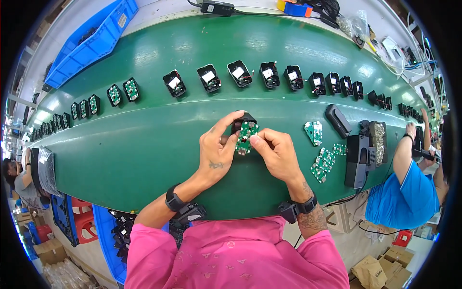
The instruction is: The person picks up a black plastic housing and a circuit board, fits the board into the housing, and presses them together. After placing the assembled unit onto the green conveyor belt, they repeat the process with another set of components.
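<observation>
Over the near middle of the green bench, my left hand [214,153] is wrapped round a small black housing [247,117]. A green circuit board [247,132] covers the housing's near side, its metal connector end pointing toward me. My right hand [280,155] pinches the right edge of that board between thumb and fingers. Whether the board sits fully inside the housing cannot be made out. To the right of my hands lie loose green circuit boards [323,164] and another green board [314,133]. Beside them rests a closed black case [338,121].
A row of open black housings [208,78] curves across the bench [159,125]; those at left hold green boards [114,95]. A grey-black device [357,161] stands at right by a tray of small parts [378,143]. Blue bin [91,41] far left. A person in blue [404,197] sits at right.
</observation>
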`<action>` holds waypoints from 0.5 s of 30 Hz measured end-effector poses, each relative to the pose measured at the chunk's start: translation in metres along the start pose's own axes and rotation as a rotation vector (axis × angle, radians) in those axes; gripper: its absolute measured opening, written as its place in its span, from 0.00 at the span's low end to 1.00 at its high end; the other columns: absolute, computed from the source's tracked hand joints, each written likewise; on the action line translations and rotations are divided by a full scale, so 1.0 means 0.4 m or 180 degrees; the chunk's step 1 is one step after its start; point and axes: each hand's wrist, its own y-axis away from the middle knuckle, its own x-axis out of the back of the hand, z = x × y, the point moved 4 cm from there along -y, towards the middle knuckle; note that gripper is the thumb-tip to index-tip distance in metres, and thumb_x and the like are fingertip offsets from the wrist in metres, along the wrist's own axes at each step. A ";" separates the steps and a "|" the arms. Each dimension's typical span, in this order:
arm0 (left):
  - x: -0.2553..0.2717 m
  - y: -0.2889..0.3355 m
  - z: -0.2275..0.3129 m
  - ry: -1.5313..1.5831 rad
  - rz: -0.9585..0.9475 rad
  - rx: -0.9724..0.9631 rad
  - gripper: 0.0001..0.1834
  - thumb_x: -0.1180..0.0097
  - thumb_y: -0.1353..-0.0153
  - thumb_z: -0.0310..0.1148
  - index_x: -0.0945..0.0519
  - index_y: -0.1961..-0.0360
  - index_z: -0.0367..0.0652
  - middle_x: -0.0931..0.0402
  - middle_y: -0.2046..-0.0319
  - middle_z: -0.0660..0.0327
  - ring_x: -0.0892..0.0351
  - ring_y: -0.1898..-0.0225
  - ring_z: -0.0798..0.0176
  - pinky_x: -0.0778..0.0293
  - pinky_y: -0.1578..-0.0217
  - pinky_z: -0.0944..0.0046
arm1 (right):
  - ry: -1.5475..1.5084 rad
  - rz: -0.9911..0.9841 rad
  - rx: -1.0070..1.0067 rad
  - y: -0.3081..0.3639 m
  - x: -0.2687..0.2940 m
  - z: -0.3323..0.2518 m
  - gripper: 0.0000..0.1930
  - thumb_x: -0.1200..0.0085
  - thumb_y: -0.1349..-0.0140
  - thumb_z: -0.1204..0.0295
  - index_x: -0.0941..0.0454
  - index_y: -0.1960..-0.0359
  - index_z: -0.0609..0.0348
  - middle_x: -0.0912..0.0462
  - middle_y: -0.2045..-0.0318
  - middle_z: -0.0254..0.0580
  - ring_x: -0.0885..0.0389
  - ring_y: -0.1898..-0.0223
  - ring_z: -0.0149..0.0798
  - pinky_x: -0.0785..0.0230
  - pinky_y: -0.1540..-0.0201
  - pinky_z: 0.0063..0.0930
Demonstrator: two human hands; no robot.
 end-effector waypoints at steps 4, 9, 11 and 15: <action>0.002 -0.011 0.007 0.0163 -0.0338 0.0027 0.28 0.52 0.39 0.14 0.27 0.38 0.44 0.24 0.47 0.54 0.21 0.69 0.75 0.24 0.72 0.73 | 0.0089 0.0120 -0.0054 0.002 0.006 0.001 0.12 0.43 0.33 0.69 0.22 0.72 0.66 0.31 0.83 0.25 0.40 0.79 0.19 0.48 0.78 0.22; 0.008 -0.023 0.016 0.1187 -0.0737 0.0374 0.26 0.50 0.37 0.18 0.32 0.37 0.40 0.30 0.43 0.52 0.19 0.57 0.67 0.15 0.61 0.67 | -0.0103 0.0288 -0.0319 -0.001 0.017 0.019 0.12 0.42 0.34 0.70 0.21 0.73 0.66 0.27 0.82 0.26 0.37 0.78 0.18 0.45 0.78 0.20; -0.004 -0.020 0.000 0.0940 -0.0707 0.0250 0.24 0.47 0.35 0.23 0.32 0.38 0.40 0.30 0.45 0.52 0.19 0.56 0.66 0.15 0.62 0.68 | 0.0055 0.0308 -0.0199 0.002 0.007 0.026 0.12 0.42 0.34 0.70 0.21 0.73 0.66 0.26 0.82 0.27 0.36 0.78 0.18 0.45 0.78 0.20; -0.008 -0.009 -0.017 0.0785 -0.0630 0.0553 0.21 0.46 0.31 0.30 0.32 0.39 0.39 0.28 0.47 0.52 0.18 0.57 0.64 0.14 0.67 0.69 | 0.0247 0.0334 -0.0215 0.007 0.002 0.026 0.10 0.41 0.34 0.71 0.21 0.72 0.65 0.27 0.83 0.26 0.35 0.79 0.19 0.44 0.79 0.19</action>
